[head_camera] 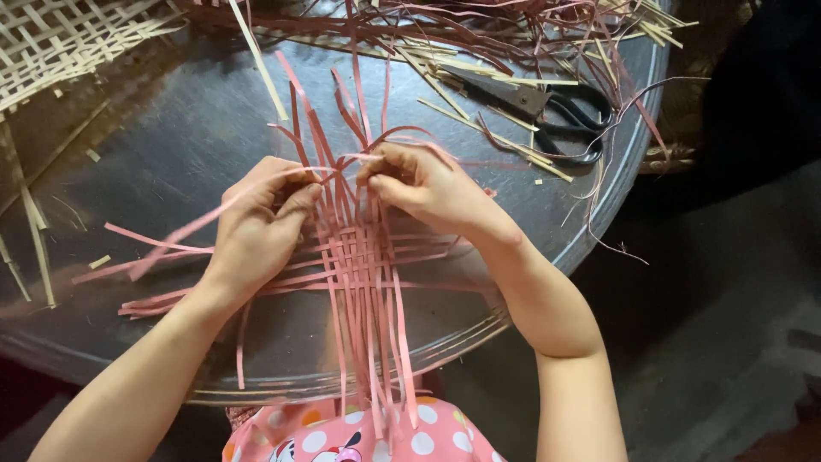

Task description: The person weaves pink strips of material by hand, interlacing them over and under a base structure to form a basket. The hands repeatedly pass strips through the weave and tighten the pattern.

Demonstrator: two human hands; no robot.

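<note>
Two hands over pink woven strip mat (363, 257) at middle of round dark metal tabletop (171, 128). Left hand (261, 231) pressing mat's left edge, grip closed on one long pink strip (184, 229) running out leftward. Right hand (419, 184) at mat's top, grip pinching upright pink strips. Black scissors (556, 111) lying upper right among loose pale and pink strips. Pale woven mat (60, 43) at upper left.

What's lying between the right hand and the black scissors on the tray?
In the head view, loose pale strips lie on the dark tray between the right hand and the scissors, with pink strips trailing there too.
</note>
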